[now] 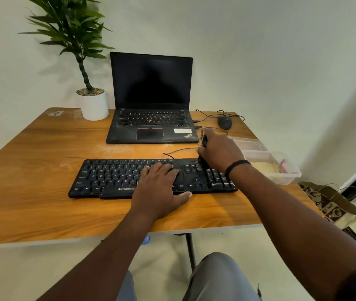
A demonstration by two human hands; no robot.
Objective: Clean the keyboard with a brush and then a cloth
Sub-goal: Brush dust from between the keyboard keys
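On the wooden bench [42, 170] lies the black Zebronics keyboard [112, 179]. The left hand [161, 187] presses flat, fingers straight, steadying it; the right hand [220, 155] grips the brush [202, 157], bristles touching the keys beside the numpad. Short, light strokes between rows should lift dust best.

Wooden table [42, 170], pale scuffed patches on top. Open black laptop [151, 105] at 12 o'clock, screen dark, red trackpoint, white sticker on palm rest. White pot [94, 106] with green plant [73, 25] at 11 o'clock, just beside laptop, pebbles on soil. Black wired mouse [224, 122] at 1 o'clock, cable looping behind it. Clear plastic tub [281, 170] at 3 o'clock near table edge, something pink inside. Brown patterned paper bag [333, 203] on floor at 4 o'clock. Plain pale wall [259, 51] behind.
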